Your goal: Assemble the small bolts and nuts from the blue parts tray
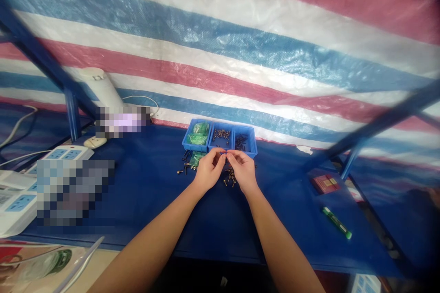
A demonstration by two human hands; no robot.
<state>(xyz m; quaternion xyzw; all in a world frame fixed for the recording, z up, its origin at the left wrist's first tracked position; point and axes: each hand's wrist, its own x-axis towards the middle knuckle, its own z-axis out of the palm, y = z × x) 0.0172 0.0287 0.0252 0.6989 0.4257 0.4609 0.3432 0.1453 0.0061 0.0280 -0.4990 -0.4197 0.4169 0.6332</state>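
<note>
In the head view, the left hand (209,170) and the right hand (244,169) are brought together above the desk (147,206), nearer its far edge than its near edge. The fingers of each hand are drawn in, thumb against forefinger, and appear to be clamped on a small dark piece (226,153) where the tips meet; its exact form is too small to be told.

Three bins stand side by side along the far edge: the left bin (194,149) with green packets (198,138), the middle bin (220,142) with brass-coloured parts (221,134), the right bin (255,147) with dark parts (241,142). A loose pile (229,177) lies on the desk by the right hand.

For good handling, the piece should be steadied by one hand while fine turning or alignment is done by the other. Light, even pressure is advised, since a small part could be flipped out by a hard pinch. The work should be kept low over the desk, clear of the bin rims, so that anything dropped can be recovered.
</note>
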